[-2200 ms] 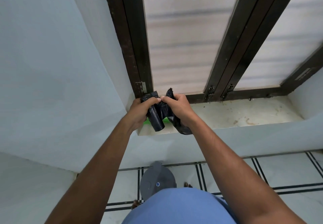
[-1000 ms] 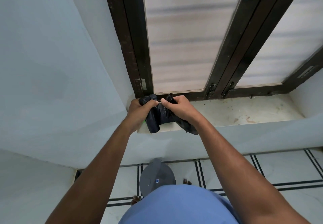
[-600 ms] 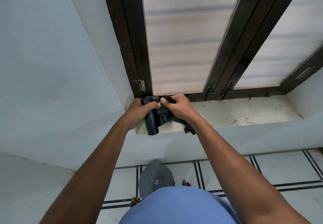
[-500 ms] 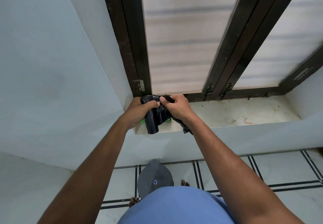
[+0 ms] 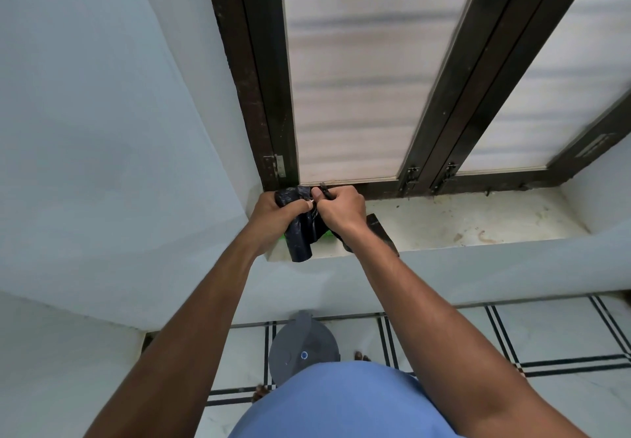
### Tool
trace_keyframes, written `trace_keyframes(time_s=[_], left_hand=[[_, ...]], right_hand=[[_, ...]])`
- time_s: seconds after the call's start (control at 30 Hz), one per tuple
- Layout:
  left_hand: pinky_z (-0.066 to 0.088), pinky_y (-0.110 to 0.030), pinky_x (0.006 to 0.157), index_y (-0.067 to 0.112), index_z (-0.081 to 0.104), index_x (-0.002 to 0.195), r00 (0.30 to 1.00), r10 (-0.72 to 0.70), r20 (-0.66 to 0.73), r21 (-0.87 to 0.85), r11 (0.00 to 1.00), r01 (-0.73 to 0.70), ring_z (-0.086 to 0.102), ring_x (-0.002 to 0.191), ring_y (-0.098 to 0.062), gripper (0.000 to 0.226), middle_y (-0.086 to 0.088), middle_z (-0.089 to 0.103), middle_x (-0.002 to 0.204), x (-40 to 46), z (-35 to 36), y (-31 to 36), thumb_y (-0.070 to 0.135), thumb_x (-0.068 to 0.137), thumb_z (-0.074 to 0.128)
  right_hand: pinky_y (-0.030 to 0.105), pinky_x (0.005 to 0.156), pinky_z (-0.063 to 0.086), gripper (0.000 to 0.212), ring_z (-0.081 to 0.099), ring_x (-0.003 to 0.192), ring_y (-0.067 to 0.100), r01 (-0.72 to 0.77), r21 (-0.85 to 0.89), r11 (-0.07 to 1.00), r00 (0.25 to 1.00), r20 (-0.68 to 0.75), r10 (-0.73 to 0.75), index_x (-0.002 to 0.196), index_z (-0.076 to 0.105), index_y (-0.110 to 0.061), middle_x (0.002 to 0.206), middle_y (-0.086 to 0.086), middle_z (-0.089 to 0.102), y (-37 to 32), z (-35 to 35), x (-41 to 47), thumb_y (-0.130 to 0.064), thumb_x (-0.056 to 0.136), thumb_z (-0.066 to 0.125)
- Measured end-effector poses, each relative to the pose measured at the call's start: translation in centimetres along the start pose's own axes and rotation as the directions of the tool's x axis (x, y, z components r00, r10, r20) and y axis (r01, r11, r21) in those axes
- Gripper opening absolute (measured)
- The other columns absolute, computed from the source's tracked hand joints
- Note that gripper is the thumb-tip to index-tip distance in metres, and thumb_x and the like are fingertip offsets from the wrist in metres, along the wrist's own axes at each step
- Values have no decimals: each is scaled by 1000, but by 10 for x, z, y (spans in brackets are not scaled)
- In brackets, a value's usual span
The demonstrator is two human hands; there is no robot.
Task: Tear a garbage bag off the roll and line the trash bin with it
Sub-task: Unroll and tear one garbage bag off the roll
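A black garbage bag roll [image 5: 300,243] is held over the left end of the window sill [image 5: 461,222]. My left hand [image 5: 276,217] grips the roll's upper part. My right hand [image 5: 341,210] pinches the black bag sheet right beside it, thumbs almost touching. A flat strip of the loose bag [image 5: 380,232] trails out from under my right wrist across the sill. A sliver of green [image 5: 326,234] shows under the roll. Down on the floor, the grey trash bin [image 5: 302,352] with its lid on stands between my forearms, partly hidden by my blue shirt.
A dark wooden window frame [image 5: 263,96] with frosted panes rises behind the sill. Pale walls close in on the left and below the sill. The floor [image 5: 512,342] has white tiles with black lines. Toes show beside the bin.
Both hands stay clamped on the roll and bag at the same spot. The loose bag strip under my right wrist now lies flatter and further right on the sill.
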State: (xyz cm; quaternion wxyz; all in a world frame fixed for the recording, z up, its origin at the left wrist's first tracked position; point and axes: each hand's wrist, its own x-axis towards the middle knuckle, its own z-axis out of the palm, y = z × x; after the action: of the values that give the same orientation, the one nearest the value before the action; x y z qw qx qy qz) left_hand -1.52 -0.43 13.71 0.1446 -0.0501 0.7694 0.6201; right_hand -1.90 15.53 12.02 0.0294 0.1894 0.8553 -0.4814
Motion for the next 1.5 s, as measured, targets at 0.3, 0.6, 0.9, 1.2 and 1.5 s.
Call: trace_keyframes(time_s=[0.3, 0.6, 0.9, 1.2, 1.5], left_hand=[[61, -29, 83, 23, 75, 114, 995, -102, -11, -165, 981, 99, 79, 105, -21, 19, -2, 83, 107, -3, -11, -2, 26, 97, 83], [63, -46, 102, 0, 75, 131, 991, -122, 45, -425, 896, 130, 79, 117, -36, 40, -18, 83, 122, -3, -1, -4, 18, 96, 84], [59, -49, 108, 6, 76, 125, 996, -67, 57, -366, 927, 84, 78, 116, -34, 30, -16, 81, 118, -7, 6, -2, 21, 100, 76], [59, -59, 105, 1, 76, 121, 995, -99, 30, -565, 819, 98, 75, 100, -32, 40, -16, 77, 101, -6, 9, -5, 21, 87, 83], [60, -53, 104, 0, 76, 116, 995, -101, -7, -550, 831, 80, 75, 105, -33, 39, -17, 76, 104, -4, 14, -2, 26, 88, 82]], right_hand=[[22, 54, 50, 36, 64, 53, 6, -81, 403, 912, 940, 335, -64, 94, 79, -5, 64, -3, 72, 15, -24, 2, -38, 108, 76], [39, 82, 61, 33, 80, 85, 23, -137, 544, 828, 938, 340, -68, 106, 83, -5, 95, 11, 85, 8, -17, 1, -37, 104, 81], [46, 82, 58, 48, 76, 88, 33, -181, 610, 772, 933, 354, -61, 111, 75, 5, 95, 17, 78, 6, -2, -8, -43, 108, 72], [54, 74, 53, 62, 60, 80, 27, 144, 473, 869, 958, 153, -242, 91, 71, -8, 82, 17, 67, 7, 0, -13, -69, 100, 68], [64, 108, 61, 59, 74, 122, 53, -241, 735, 634, 929, 365, -69, 127, 76, 4, 128, 33, 77, 1, 4, -23, -51, 105, 76]])
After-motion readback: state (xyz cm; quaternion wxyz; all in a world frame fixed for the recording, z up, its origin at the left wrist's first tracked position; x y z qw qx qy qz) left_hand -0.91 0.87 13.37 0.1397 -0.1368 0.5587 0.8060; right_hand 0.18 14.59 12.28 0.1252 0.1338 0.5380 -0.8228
